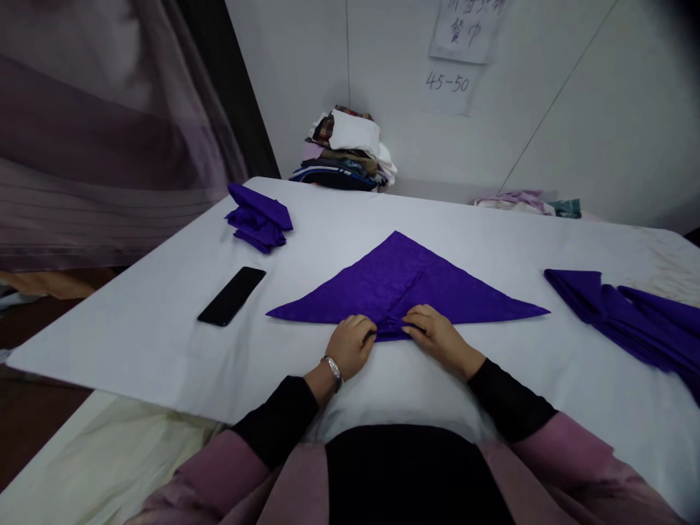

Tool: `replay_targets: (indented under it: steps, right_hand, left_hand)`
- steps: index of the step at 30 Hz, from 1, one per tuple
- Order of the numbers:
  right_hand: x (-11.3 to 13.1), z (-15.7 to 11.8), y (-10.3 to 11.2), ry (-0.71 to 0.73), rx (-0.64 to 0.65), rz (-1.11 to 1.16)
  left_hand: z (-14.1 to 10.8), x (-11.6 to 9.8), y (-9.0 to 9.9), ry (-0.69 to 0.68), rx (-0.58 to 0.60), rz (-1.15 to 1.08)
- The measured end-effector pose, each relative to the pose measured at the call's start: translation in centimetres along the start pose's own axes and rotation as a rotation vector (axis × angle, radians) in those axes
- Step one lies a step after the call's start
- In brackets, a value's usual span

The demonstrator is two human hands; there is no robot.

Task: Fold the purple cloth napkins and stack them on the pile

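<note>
A purple cloth napkin (350, 290) lies folded into a wide triangle on the white table, its peak pointing away from me. At the middle of its near edge the fabric is gathered into a small fold. My left hand (351, 344), with a bracelet at the wrist, has its fingers closed on the left end of that fold. On the right end, my right hand (434, 334) pinches the cloth between thumb and fingers. The fingertips of both hands are partly hidden by the fabric and by the hands themselves.
A black phone (232, 296) lies on the white table (164, 350) at left. Behind it sits a pile of folded purple cloths (258, 217). More purple cloth (628, 321) lies at right. Stacked clothes (347, 149) stand beyond the far edge, below a paper sign (464, 29) on the wall.
</note>
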State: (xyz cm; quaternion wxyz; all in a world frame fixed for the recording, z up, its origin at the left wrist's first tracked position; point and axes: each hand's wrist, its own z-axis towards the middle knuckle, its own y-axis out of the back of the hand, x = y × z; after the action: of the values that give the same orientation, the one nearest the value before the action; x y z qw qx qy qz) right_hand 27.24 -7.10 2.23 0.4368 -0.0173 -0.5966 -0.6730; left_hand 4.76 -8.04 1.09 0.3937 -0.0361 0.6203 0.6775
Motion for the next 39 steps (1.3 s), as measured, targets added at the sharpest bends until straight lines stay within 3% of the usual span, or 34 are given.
replay_targets:
  steps: [7,15,23,31,35,39]
  right_hand:
    - [-0.2,-0.2,-0.6,-0.101,-0.154,0.180]
    - [-0.1,-0.3,-1.1,-0.100,-0.218,0.226]
    - [-0.2,-0.5,-0.9,-0.040,-0.201,0.201]
    - [-0.4,-0.5,-1.1,0.063,-0.111,0.011]
    - [-0.7,-0.5,-1.5,-0.025,-0.239,0.132]
    - [-0.6,-0.4,-1.5,-0.102,-0.319,0.244]
  left_hand:
    - [0.7,-1.2,0.3,-0.050,-0.049,-0.019]
    - [2.3,-2.6,-0.8,0.073,-0.053,0.008]
    - [2.6,-2.1,-1.2,0.126,-0.087,-0.080]
    - [2.8,-1.9,-1.1,0.106,-0.110,-0.200]
    - [1.9,-1.0,-0.1,0.112,-0.135,-0.164]
    - [-0.1,-0.1,0.6,0.104,-0.069,-0.007]
